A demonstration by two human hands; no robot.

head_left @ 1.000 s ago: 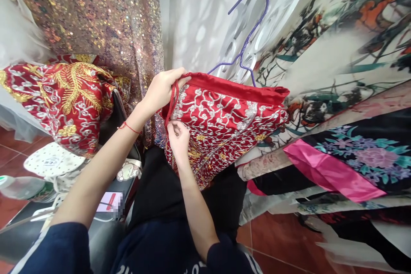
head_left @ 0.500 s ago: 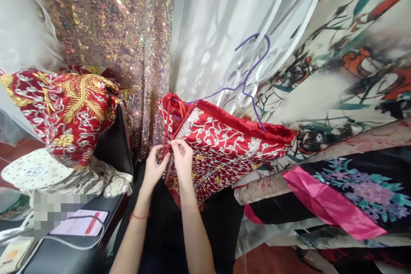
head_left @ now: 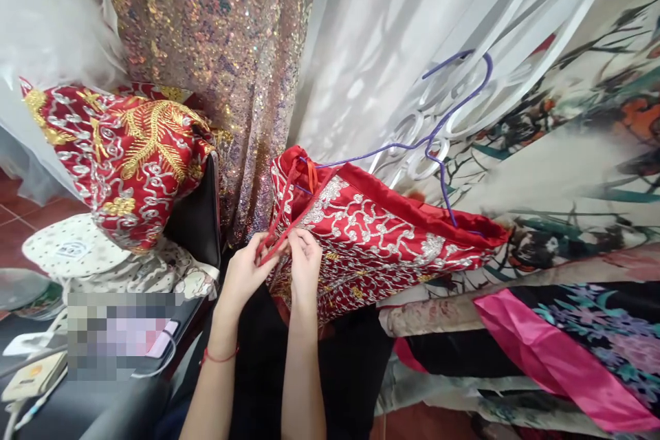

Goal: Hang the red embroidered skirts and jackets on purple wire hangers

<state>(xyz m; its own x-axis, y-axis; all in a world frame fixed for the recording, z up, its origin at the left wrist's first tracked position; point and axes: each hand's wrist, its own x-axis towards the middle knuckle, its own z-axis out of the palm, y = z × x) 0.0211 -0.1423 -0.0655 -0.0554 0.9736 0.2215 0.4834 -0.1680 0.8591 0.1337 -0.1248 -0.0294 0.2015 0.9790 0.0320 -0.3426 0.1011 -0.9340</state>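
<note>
A red garment [head_left: 376, 220] with silver and gold embroidery hangs at a slant on a purple wire hanger [head_left: 412, 144]. Thin red cords [head_left: 298, 214] run down from its left end to my hands. My left hand [head_left: 248, 273] is closed on the red cord, which passes between thumb and fingers. Close beside it, my right hand [head_left: 306, 256] pinches the cord with thumb and fingertips, in front of the garment. Some of the fingertips are hidden.
A second red embroidered garment [head_left: 139, 165] is draped over a black chair [head_left: 199, 210] at left. Below it lie a dotted white cloth hat [head_left: 77, 247], a phone [head_left: 162, 337] and cables. Sequined fabric [head_left: 221, 27] hangs behind. Floral clothes [head_left: 567, 344] hang at right.
The view has shifted, so the garment and hanger appear farther right. My hands remain at the cords; a loop of red cord now shows more clearly at my left fingers.
</note>
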